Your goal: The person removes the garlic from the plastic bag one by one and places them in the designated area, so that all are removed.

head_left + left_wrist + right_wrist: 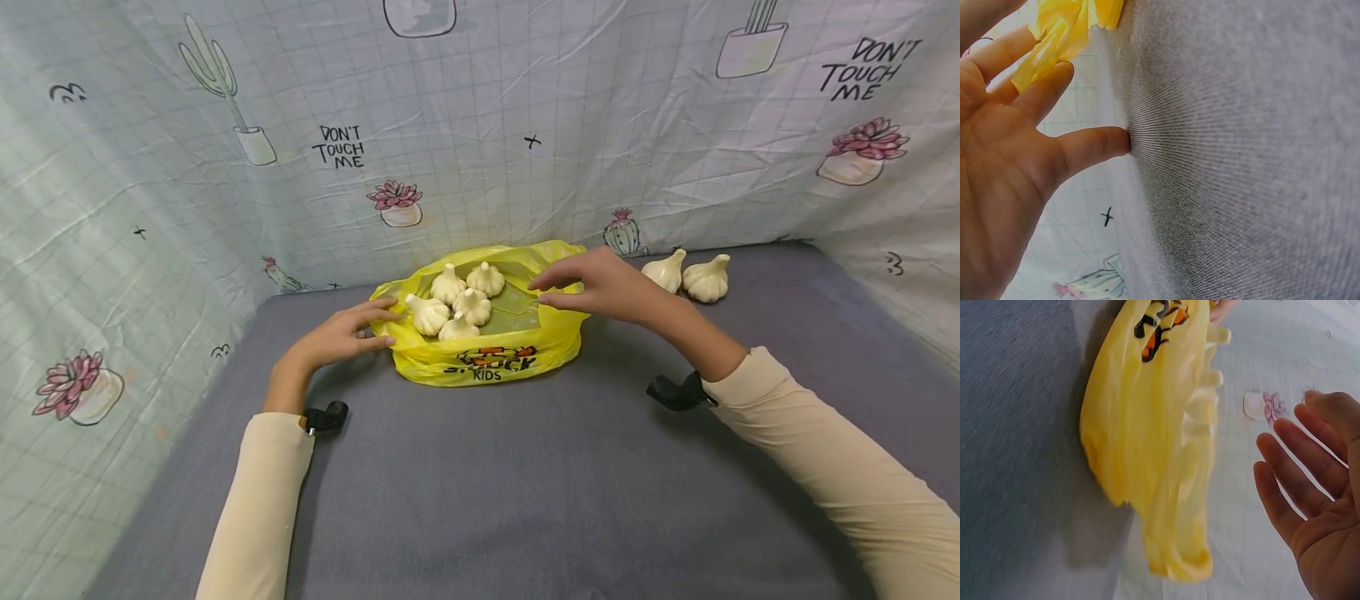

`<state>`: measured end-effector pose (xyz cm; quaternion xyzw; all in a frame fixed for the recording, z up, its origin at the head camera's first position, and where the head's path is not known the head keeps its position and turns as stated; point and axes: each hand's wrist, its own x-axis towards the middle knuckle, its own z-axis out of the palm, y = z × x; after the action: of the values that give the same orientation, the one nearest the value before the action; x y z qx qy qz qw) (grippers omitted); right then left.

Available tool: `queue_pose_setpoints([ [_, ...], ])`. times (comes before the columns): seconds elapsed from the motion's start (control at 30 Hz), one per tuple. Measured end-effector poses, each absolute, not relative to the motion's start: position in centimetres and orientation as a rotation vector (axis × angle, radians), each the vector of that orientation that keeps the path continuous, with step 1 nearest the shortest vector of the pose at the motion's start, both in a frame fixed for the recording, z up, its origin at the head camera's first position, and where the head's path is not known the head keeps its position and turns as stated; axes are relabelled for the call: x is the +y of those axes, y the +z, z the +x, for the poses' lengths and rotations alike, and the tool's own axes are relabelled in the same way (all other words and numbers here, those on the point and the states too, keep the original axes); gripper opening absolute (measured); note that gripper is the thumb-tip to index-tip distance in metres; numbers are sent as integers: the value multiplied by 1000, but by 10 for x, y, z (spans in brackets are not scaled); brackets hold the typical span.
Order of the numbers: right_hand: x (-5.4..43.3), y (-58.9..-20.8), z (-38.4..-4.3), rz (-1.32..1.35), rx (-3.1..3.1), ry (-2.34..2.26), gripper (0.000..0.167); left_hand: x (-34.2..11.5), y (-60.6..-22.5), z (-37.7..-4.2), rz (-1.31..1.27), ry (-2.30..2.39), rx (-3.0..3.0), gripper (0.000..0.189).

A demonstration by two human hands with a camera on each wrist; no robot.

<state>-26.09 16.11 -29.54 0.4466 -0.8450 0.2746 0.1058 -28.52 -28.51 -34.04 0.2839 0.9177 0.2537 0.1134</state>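
A yellow plastic bag [427, 365] lies with its mouth spread upward at the back of the table, and several garlic bulbs [473, 307] are inside, toward its left. At the bag's left rim, my left hand [341, 335] has its fingers extended and touching the plastic; the left wrist view shows the thumb [1094, 150] held apart from the yellow film [1060, 37]. My right hand [600, 287] hovers over the bag's right end. Its fingers [1300, 450] look loosely extended and hold nothing. Two more garlic bulbs [707, 278] sit on the table beyond my right wrist.
The grey cloth-covered table [480, 492] stretches toward me. A printed curtain [465, 108] with cactus drawings rises right behind the bag and along both sides. A black wrist camera [326, 417] is strapped to my left wrist, another [678, 392] to my right.
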Motion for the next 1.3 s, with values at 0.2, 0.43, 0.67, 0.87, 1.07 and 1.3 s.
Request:
queue_pose_setpoints([
  [0.2,139,-294,-268,1386,-2527,810,21,-284,-341,-285,837,739,2690,53],
  [0.43,117,-293,-280,1473,-2671,856,24,-282,-340,-286,832,740,2689,53],
  [0.67,102,-292,-300,1493,-2755,912,26,-282,-340,-286,829,731,2688,53],
  [0.87,90,-294,-322,1470,-2823,980,30,-283,-340,-286,813,732,2690,52],
  [1.07,76,-297,-341,1517,-2888,1024,35,-283,-340,-284,785,733,2694,53],
  [1.3,63,-296,-355,1563,-2963,1116,38,-281,-337,-284,779,714,2707,52],
])
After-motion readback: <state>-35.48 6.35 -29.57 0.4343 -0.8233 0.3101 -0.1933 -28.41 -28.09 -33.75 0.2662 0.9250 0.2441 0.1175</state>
